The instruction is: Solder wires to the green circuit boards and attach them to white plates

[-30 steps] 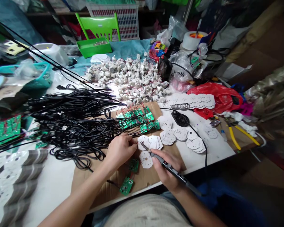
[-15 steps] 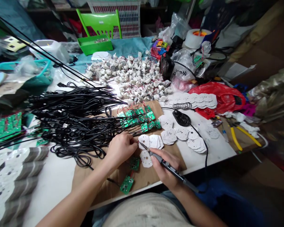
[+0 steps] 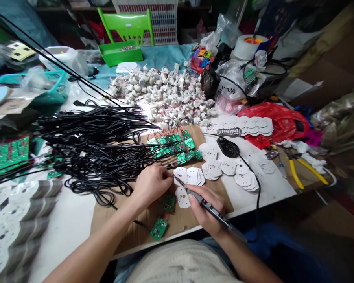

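My right hand (image 3: 208, 206) holds a grey and black soldering iron (image 3: 211, 210) like a pen. Its tip meets the left part of a white octagonal circuit board (image 3: 180, 173). My left hand (image 3: 153, 181) is closed in a pinch at that board's left edge; what lies between its fingertips is too small to make out. Just below, another white board (image 3: 183, 198) lies flat on the brown cardboard (image 3: 118, 232). Two green circuit boards, one by my left wrist (image 3: 168, 203) and one nearer the table edge (image 3: 158, 228), lie beneath my left hand with red wires between them.
Black cables (image 3: 100, 153) fill the left, ending at wired green boards (image 3: 174, 143). Behind lie many small white motors (image 3: 165, 92). To the right are stacked white boards (image 3: 244, 179), an iron stand with a coil (image 3: 228, 131), a black cord switch (image 3: 227, 146) and yellow-handled pliers (image 3: 296, 173).
The whole view has shifted slightly. Both hands and the soldering iron keep almost the same pose at the white board.
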`<control>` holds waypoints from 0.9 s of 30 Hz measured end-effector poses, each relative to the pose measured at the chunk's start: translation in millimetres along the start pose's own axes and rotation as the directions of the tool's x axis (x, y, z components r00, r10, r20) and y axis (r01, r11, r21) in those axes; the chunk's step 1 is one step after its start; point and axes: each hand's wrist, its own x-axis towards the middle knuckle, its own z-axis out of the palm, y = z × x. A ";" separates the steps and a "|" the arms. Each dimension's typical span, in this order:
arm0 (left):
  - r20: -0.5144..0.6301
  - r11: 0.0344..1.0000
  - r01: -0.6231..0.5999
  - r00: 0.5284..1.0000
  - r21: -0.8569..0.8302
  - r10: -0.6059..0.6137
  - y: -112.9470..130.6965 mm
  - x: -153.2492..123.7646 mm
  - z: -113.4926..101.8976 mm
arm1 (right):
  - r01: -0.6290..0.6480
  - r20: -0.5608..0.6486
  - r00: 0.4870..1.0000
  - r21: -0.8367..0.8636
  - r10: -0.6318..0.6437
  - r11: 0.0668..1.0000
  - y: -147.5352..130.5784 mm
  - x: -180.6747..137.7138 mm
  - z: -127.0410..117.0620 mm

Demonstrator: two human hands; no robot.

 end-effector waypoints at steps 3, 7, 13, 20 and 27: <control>0.003 1.000 0.008 1.000 0.001 -0.008 1.3 -0.4 -0.8 | 0.005 -0.008 1.000 -0.001 -0.005 1.000 -0.4 0.6 -2.0; 0.004 1.000 0.004 1.000 0.009 -0.004 2.9 0.0 -1.6 | 0.007 0.008 1.000 0.001 -0.007 1.000 -1.4 1.9 -3.3; 0.003 1.000 0.004 1.000 0.023 -0.004 2.8 0.5 -1.5 | 0.003 -0.001 1.000 0.002 -0.003 1.000 -3.0 1.1 -2.1; 0.003 0.999 0.014 1.000 0.040 -0.014 3.6 0.5 -1.2 | 0.077 0.021 0.997 -0.053 -0.076 0.996 1.0 -2.2 -0.6; 0.006 0.999 0.028 1.000 0.031 -0.028 5.5 0.0 -1.9 | 0.011 -0.048 0.999 -0.029 -0.013 1.000 -0.9 -1.8 -4.8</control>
